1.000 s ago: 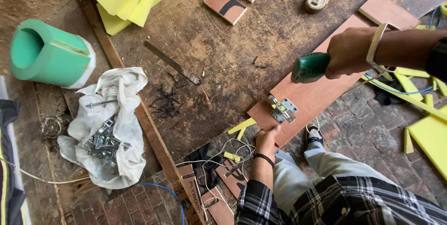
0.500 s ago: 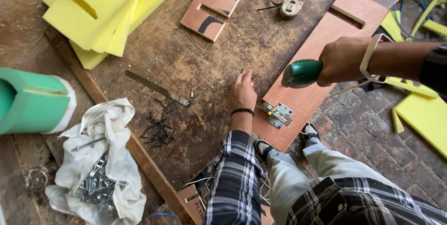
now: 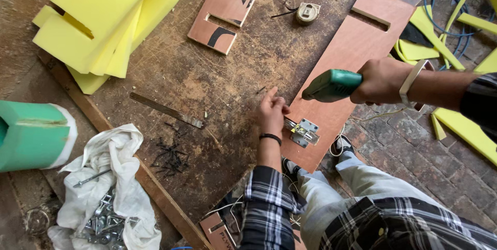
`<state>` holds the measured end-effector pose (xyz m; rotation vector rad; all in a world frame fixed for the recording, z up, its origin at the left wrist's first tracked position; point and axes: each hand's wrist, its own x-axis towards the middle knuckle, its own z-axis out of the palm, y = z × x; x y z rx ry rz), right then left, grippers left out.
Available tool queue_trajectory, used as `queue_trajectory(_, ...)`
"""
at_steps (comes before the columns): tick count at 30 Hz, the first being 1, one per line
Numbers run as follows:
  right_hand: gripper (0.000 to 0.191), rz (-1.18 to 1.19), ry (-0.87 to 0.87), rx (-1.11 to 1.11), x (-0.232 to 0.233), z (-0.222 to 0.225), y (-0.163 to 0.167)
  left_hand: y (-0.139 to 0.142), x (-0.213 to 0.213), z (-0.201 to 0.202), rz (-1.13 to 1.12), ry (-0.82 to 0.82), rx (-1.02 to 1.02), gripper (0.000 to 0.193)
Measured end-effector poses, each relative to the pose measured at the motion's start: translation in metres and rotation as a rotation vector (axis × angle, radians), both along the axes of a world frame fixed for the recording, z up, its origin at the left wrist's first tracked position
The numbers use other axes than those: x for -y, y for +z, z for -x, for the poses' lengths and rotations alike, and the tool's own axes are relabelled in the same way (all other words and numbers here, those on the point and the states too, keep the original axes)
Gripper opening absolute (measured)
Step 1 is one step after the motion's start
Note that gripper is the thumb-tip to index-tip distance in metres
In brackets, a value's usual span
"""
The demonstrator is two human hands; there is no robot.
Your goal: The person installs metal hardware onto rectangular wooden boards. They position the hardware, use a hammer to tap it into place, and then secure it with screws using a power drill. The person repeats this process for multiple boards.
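Here the right hand (image 3: 383,80) wraps its fingers around a green drill (image 3: 331,85), probably hefty and best gripped by its handle, above the stiff brown board (image 3: 352,48), while the left hand's (image 3: 271,111) fingers press together just beside the board's metal latch (image 3: 304,132).

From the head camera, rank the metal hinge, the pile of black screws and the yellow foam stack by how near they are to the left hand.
1. Metal hinge, just right of the left hand.
2. Pile of black screws, lower left.
3. Yellow foam stack, far upper left.

Green foam block (image 3: 31,135) cut off left; drill (image 3: 331,85) bit hidden
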<state>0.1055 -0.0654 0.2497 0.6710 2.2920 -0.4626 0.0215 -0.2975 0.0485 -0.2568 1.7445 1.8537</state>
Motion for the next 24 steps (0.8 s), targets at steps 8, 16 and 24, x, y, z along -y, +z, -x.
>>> queue_trajectory(8,0.029,0.333,-0.422,-0.105,-0.013,-0.017,-0.016,-0.059,-0.056,-0.009,0.017,0.193,-0.017,0.006)
queue_trajectory(16,0.035,0.696,-0.896,-0.178,-0.023,-0.078,-0.051,-0.048,-0.052,-0.005,0.552,0.124,-0.290,0.006)
queue_trajectory(24,0.042,1.025,-1.283,-0.132,-0.010,-0.098,-0.082,-0.054,-0.052,0.000,0.289,0.124,-0.001,0.007)
